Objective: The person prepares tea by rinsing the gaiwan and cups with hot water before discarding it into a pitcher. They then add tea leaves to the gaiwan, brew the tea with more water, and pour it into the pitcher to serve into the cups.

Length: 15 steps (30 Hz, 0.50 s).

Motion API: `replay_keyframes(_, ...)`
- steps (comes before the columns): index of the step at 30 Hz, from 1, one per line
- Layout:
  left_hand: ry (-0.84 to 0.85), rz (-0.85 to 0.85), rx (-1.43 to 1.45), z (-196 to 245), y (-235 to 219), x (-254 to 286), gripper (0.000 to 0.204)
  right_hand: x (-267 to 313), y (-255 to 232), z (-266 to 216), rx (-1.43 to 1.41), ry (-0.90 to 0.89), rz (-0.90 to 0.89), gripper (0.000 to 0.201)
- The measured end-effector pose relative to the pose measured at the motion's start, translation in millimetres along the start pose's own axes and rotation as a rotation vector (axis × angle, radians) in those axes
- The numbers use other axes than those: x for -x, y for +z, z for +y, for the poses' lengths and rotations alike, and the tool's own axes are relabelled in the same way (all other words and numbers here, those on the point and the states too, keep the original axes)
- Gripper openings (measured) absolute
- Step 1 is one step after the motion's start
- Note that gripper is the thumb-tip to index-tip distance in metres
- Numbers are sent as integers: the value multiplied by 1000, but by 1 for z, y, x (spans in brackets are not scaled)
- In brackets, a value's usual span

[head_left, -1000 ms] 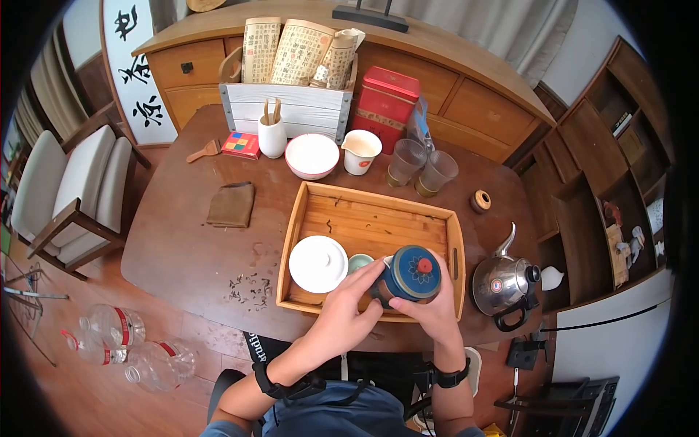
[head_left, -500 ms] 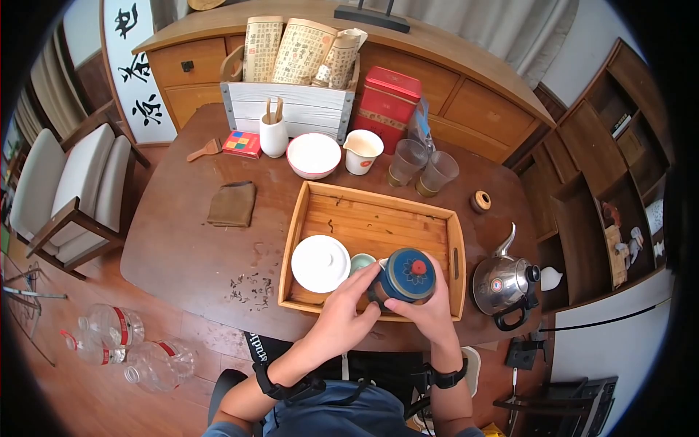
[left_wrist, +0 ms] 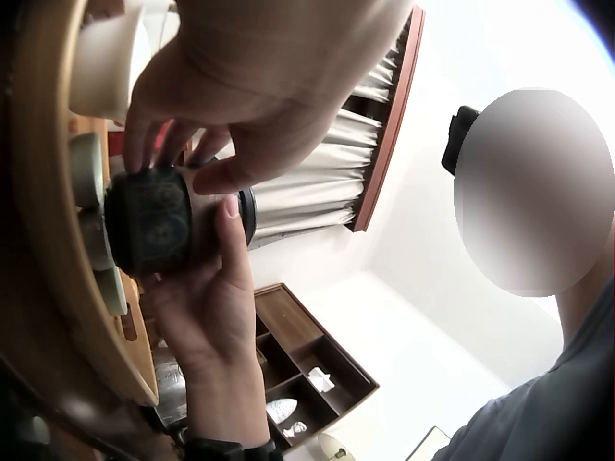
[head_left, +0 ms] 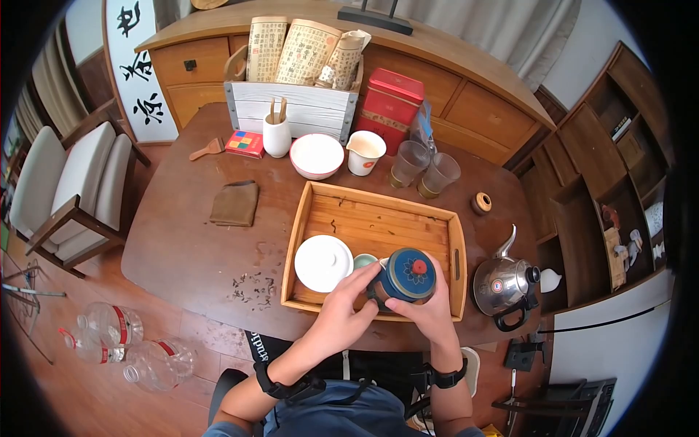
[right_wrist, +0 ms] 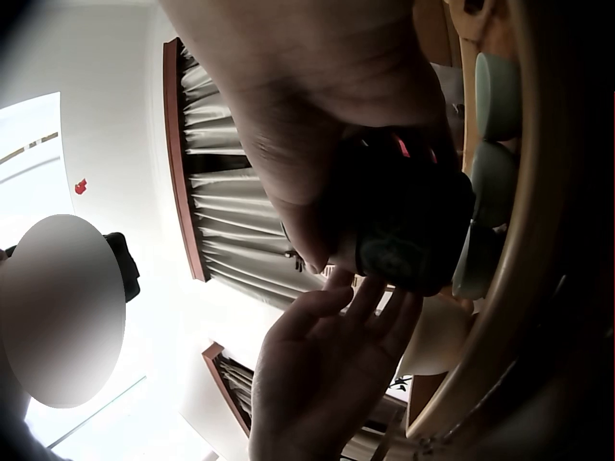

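Observation:
Both hands grip a dark blue lidded jar [head_left: 411,275] over the near right part of the wooden tray [head_left: 342,202]. Its blue lid bears a flower pattern and a red knob [head_left: 419,267]. My left hand [head_left: 346,309] holds its left side, with fingers and thumb against the body. On the opposite side my right hand [head_left: 435,313] curls around it, thumb toward me. In the left wrist view, blue patterns show on the jar's dark body [left_wrist: 159,226]. A white lidded bowl [head_left: 313,273] and a pale green cup [head_left: 363,260] sit left of the jar.
Right of the tray stands a steel kettle [head_left: 502,282]. Along the back are a white bowl [head_left: 317,156], a pitcher [head_left: 365,154], two clear glasses [head_left: 440,175] and a red tin [head_left: 392,105]. A brown cloth [head_left: 234,204] and scattered tea leaves [head_left: 253,288] lie left.
The jar has shifted slightly left and toward me in both hands during the first half second. Since then the hands have kept nearly the same place; the head view has shifted slightly.

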<state>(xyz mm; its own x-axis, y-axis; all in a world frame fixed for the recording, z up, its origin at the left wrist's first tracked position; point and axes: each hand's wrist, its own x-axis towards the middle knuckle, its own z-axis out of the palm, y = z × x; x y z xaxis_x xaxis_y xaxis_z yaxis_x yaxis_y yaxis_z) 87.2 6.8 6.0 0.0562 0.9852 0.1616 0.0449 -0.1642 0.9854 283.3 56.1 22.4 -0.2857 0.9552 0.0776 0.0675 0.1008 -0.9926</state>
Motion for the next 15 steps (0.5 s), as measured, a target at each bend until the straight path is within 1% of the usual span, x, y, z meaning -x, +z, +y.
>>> replay_keyframes(6, 30, 15, 42, -8, 1, 1, 59, 1, 1, -2, -11, -4, 2, 90)
replay_keyframes(15, -4, 10, 76, -8, 3, 0, 55, 3, -2, 6, -14, 8, 8, 94)
